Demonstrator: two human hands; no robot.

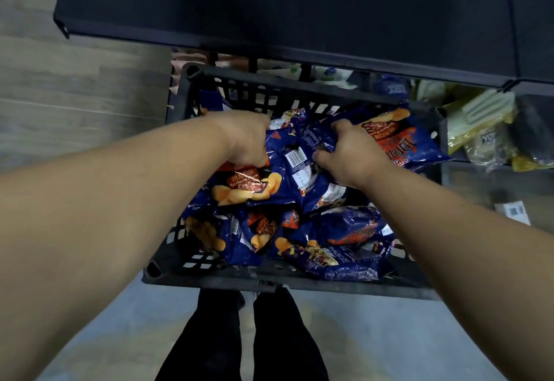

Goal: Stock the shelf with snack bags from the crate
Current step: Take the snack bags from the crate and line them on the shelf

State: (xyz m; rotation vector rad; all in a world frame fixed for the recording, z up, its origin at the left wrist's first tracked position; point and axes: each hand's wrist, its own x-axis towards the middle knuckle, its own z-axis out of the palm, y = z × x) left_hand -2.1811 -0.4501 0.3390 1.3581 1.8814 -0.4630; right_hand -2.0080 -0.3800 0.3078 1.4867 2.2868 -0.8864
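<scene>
- Head view: a black slatted crate (278, 275) fills the middle of the scene, its near rim just beyond the person's dark trouser legs (239, 338) and its far rim tucked under the edge of a dark shelf (284, 5).
- The crate holds a loose heap of blue snack bags (329, 230) printed with orange crisps; they overlap so much that a count is not possible, and the lower ones are mostly buried.
- The left hand (245, 137) reaches into the far left part of the heap. Its grip is clenched on the top edge of a blue bag (254, 182) that lies face up; the fingertips are hidden behind the foil.
- The right hand (347, 152) is on the far right of the heap, fingers curled into the crumpled edge of another blue bag (398, 137), which rests against the crate's right rim.
- Both forearms come in from the near corners and are cut off by the frame edges.
- Under the shelf, beyond the crate, pale and blue packets (389, 85) show only as slivers, too blurred to read.
- At far right, yellowish packets (479, 128) lie on a lower shelf level, partly cut off.
- A white label (512, 212) lies at right, its print illegible.
</scene>
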